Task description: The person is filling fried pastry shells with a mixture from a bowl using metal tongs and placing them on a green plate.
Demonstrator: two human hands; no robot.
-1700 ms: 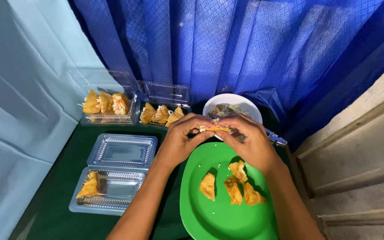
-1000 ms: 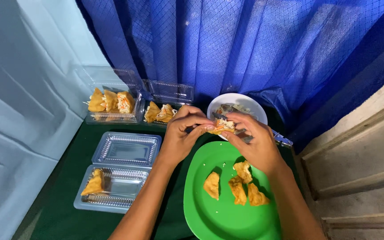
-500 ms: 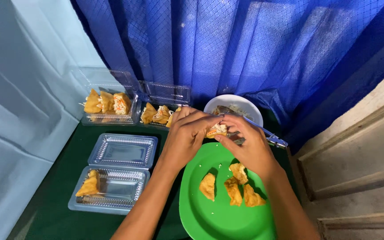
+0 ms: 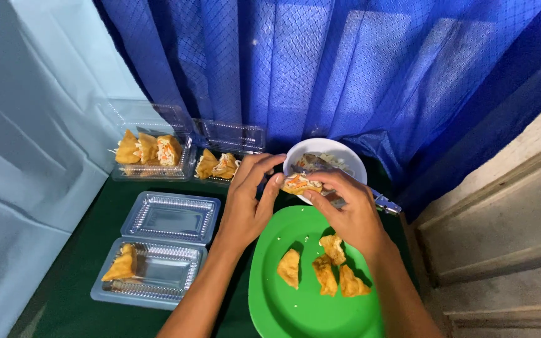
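Observation:
My left hand (image 4: 245, 203) and my right hand (image 4: 349, 209) meet above the far rim of a green plate (image 4: 295, 307). Between the fingertips of both hands is a piece of fried tofu (image 4: 300, 183) with orange and white filling showing in its cut. A metal utensil handle (image 4: 380, 200) pokes out from under my right hand. Just behind the hands stands a white bowl (image 4: 345, 156) with shredded filling. Several fried tofu pieces (image 4: 328, 269) lie on the green plate.
An open clear plastic box (image 4: 158, 263) at front left holds one tofu piece (image 4: 120, 264). Two more clear boxes (image 4: 151, 153) with filled pieces stand at the back left. A blue curtain (image 4: 320, 69) hangs behind the dark green table (image 4: 64, 300).
The tofu piece has stayed between both hands in front of the white bowl. My fingers have shifted slightly around it; the plate and boxes have not moved.

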